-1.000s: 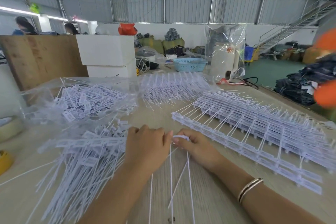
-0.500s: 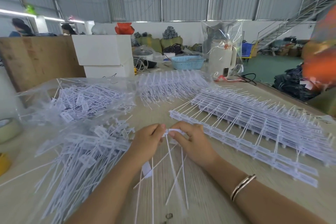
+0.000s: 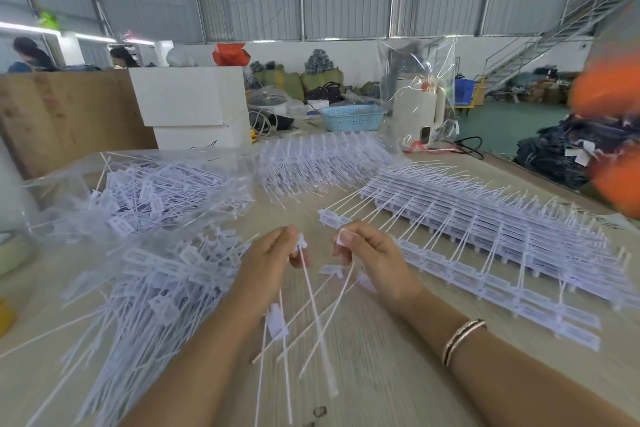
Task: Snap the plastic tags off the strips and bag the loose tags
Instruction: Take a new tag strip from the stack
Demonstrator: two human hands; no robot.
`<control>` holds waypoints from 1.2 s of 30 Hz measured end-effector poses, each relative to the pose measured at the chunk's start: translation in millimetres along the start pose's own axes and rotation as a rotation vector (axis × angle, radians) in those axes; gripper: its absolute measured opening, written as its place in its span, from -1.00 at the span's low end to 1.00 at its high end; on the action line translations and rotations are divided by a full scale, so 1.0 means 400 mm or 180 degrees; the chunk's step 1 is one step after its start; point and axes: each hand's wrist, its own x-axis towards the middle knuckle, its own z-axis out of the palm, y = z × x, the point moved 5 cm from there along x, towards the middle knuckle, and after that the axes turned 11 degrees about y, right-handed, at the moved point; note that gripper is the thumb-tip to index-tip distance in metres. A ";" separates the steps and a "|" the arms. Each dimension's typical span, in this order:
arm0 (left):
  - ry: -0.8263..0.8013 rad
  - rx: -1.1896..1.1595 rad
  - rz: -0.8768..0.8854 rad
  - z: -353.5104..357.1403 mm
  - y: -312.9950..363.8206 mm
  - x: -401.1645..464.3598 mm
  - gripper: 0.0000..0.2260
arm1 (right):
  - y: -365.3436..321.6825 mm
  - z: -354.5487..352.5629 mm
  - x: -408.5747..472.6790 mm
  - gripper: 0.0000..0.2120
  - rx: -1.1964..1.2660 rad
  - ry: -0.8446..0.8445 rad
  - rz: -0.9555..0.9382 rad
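Partly blurred — both hands' fingers pinch white tags.

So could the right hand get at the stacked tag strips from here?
Probably yes: the stacked strips lie uncovered on the table just beside the right hand, nothing between them. It pinches a tag now, though.

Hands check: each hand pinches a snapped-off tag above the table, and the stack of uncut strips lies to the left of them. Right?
Not quite. The head view shows the left hand and right hand each pinching a tag, but the stack of uncut strips lies to their right; the loose tags are on the left.
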 end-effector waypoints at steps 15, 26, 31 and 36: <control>-0.0171 0.1087 0.1117 0.038 0.009 -0.019 -0.90 | 0.005 0.049 -0.011 -0.69 -0.1795 -0.0122 -0.0365; -0.0002 0.2488 0.1592 0.015 0.037 -0.016 -0.63 | 0.011 0.042 -0.018 -0.77 -0.0968 -0.0279 0.0069; -0.0115 0.1667 0.1480 0.020 0.037 -0.022 -0.59 | 0.014 0.042 -0.017 -0.86 -0.0519 -0.0431 0.0045; -0.0167 0.0837 0.0811 0.020 0.009 -0.007 -0.67 | -0.004 0.041 -0.016 -0.92 -0.0541 -0.0273 -0.0412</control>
